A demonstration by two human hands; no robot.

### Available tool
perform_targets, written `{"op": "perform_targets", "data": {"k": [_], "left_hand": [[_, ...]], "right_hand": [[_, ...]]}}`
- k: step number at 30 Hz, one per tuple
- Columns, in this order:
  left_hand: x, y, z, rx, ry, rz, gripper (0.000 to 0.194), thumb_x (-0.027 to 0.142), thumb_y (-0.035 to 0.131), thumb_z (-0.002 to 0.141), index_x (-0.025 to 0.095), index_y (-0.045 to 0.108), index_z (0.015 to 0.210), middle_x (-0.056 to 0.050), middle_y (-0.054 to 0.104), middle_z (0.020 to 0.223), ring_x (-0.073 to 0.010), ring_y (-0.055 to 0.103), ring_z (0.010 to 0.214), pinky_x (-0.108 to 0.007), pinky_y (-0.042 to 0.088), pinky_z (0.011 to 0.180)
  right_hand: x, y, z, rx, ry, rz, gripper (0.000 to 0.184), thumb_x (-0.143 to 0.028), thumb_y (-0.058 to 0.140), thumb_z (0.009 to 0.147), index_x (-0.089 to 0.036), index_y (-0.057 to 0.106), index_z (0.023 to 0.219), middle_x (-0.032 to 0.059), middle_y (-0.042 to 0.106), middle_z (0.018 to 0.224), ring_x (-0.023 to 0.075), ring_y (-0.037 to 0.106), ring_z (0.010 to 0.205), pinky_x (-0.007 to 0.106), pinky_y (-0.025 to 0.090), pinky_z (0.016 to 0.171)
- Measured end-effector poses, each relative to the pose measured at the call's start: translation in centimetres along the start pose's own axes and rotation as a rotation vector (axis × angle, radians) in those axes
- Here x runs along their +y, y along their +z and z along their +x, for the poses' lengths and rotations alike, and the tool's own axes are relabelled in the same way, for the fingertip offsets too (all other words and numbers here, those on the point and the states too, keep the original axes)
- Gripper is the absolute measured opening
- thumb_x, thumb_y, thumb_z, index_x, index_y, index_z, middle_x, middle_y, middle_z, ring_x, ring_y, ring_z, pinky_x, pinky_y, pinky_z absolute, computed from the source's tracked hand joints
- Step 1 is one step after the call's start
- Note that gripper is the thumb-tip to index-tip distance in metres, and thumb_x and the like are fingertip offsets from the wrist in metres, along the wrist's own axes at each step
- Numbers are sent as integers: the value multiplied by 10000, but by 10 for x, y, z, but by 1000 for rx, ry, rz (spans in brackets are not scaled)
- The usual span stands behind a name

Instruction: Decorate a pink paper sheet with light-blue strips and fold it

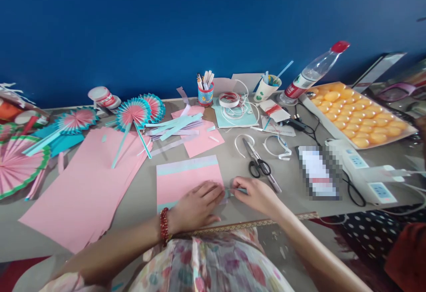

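My left hand point(197, 204) lies on the near right corner of a pink paper sheet point(186, 176) with pale blue strips along its far and near edges; its fingers press the paper flat. My right hand point(254, 194) is just right of the sheet, fingers pinched on the end of a thin pale blue strip point(237, 191) at the sheet's edge. A red bead bracelet point(163, 225) is on my left wrist. Black-handled scissors point(258, 163) lie just beyond my right hand.
A stack of large pink sheets point(83, 185) lies left, with folded paper fans point(133, 112) and blue strips point(175, 125) behind. A pen cup point(205, 92), tape roll point(229, 100), paper cup point(267, 88), tilted bottle point(313, 72), tray of yellow balls point(359, 114) and power strip point(362, 170) stand at right.
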State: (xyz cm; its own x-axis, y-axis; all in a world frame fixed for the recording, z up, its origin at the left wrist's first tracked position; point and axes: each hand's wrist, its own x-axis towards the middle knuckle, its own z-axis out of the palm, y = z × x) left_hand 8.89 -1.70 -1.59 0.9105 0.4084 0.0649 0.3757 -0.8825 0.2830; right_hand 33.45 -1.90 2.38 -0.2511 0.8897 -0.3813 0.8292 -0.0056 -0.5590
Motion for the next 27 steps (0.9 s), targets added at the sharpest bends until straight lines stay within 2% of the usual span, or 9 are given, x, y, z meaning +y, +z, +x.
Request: {"op": "perform_targets", "data": {"k": [4,6,11,15,17,21,24,27], "left_hand": [[-2,1,0,23,10,-54,668,515,540,960,77,427,1453,-150,502,1445,-307,402,1363,-441,290,1206],[-6,-2,0,49,8,-145,606,469,540,972,97,441,1439,-147,508,1437,-290,409,1366,-430,301,1205],[-12,-15,1,132,-57,-451,471,362,531,984,192,431,1411,-128,534,1390,-241,481,1309,-409,404,1134],[-12,-21,2,276,-105,-573,506,423,596,947,216,406,1368,-133,566,1315,-257,530,1216,-430,464,1039],[-10,-21,3,307,-142,-571,501,441,628,927,218,430,1329,-114,592,1251,-249,553,1157,-409,479,999],[-6,-21,4,282,-263,-514,205,266,502,1002,218,517,1201,-71,629,1117,-215,588,1046,-362,493,911],[-4,-22,1,242,-305,-479,242,148,451,998,214,527,1218,-72,614,1137,-211,584,1066,-349,490,898],[-1,-23,-3,219,-320,-453,286,89,461,972,218,541,1214,-68,605,1146,-207,587,1059,-341,484,893]], "right_hand": [[4,-6,-1,-67,-71,117,219,-402,547,884,-214,613,795,-25,622,725,128,538,658,224,343,614],[2,-8,-2,-90,-114,161,308,-475,527,911,-207,614,787,-29,603,704,122,515,646,220,343,603],[-11,-9,-2,-148,-112,288,588,-625,278,994,-203,629,781,2,618,691,142,539,642,244,384,628],[-18,-4,-2,-133,-69,262,693,-693,207,975,-210,651,751,35,673,708,166,592,651,257,399,633],[-20,-1,-1,-111,-65,197,723,-703,184,969,-210,650,720,48,679,699,171,604,643,258,391,619],[-19,3,0,-66,-108,119,640,-623,228,1004,-211,627,719,40,667,692,164,603,631,253,372,604],[-15,9,-2,-8,-184,97,376,-443,399,1011,-223,639,824,17,680,758,157,612,676,244,389,619],[-7,16,-6,170,-294,46,133,-289,522,956,-222,634,927,31,695,863,185,629,807,279,448,726]]}}
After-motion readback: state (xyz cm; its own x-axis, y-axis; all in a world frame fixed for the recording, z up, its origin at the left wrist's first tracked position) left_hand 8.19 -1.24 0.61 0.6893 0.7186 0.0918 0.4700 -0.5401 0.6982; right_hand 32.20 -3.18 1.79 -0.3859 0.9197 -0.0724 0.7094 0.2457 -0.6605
